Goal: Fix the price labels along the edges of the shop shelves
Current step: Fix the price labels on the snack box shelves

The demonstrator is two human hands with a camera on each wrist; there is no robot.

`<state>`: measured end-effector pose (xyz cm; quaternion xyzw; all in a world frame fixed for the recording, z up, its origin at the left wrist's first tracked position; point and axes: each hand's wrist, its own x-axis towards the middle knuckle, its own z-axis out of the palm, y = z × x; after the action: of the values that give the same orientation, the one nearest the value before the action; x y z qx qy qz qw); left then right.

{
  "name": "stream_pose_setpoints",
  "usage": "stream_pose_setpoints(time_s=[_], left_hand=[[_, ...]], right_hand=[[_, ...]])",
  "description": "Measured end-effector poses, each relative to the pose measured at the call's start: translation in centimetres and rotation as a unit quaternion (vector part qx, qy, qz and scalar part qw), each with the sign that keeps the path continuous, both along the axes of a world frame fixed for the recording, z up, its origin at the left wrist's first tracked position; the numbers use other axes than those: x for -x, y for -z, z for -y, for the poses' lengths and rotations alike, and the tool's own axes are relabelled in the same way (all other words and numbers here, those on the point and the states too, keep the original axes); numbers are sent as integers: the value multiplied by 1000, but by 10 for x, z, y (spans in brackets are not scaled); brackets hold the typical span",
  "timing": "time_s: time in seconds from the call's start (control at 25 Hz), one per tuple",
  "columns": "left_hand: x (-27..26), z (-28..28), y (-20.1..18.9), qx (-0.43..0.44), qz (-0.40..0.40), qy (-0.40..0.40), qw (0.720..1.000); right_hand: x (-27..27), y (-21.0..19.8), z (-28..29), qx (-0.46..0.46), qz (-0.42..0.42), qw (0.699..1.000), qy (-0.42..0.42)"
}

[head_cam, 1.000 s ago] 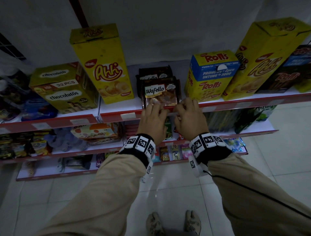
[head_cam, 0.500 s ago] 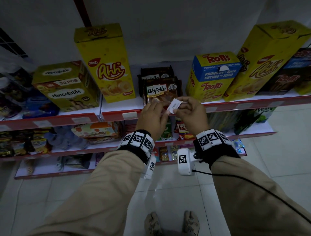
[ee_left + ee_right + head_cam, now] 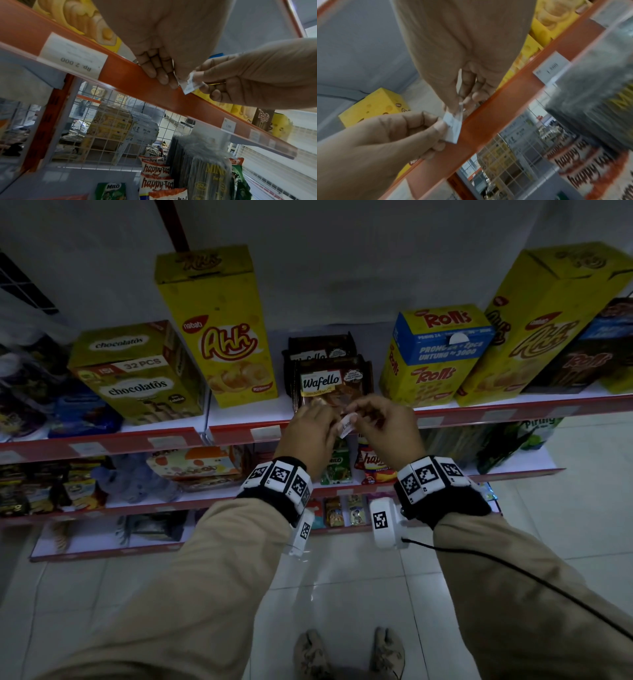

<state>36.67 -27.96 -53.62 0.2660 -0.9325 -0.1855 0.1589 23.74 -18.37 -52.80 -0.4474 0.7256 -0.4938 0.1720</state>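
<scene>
Red shelf edge; both hands seemingly pinch label.

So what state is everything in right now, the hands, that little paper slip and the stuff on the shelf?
Left hand: pinches the slip.
Right hand: pinches the slip too.
Price slip: out of the rail, held between both hands, crumpled.
Shelf rail: bare where the hands are.
Rp. 2.000 label: seated in the rail.
Wafello pack: upright on the shelf.
Ahh box: upright, closed.
</scene>
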Motion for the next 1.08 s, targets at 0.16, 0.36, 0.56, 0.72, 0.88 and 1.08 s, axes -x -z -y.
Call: stream_pose_setpoints(time_s=[0.16,0.36,0.56,0.72,0.88,1.08], left_hand=[[-9,2,-5,47,41,27,998],[-25,6,-7,59,74,-4,996],[-26,5,-3,47,48,-22,998],[-22,2,-1,100,75,-5,992],[-19,2,-1,122,88,-7,989],[-14,2,0,141,114,-16,983]], right_hand=[[7,0,3,-3,-22,999,32],[1,1,5,7,-64,997,35],[-6,8,6,-36,-177,983,22],[-9,15,7,-49,-221,974,21],[-13,16,4,-75,-277,958,12],[-13,11,1,-167,-384,908,-7]])
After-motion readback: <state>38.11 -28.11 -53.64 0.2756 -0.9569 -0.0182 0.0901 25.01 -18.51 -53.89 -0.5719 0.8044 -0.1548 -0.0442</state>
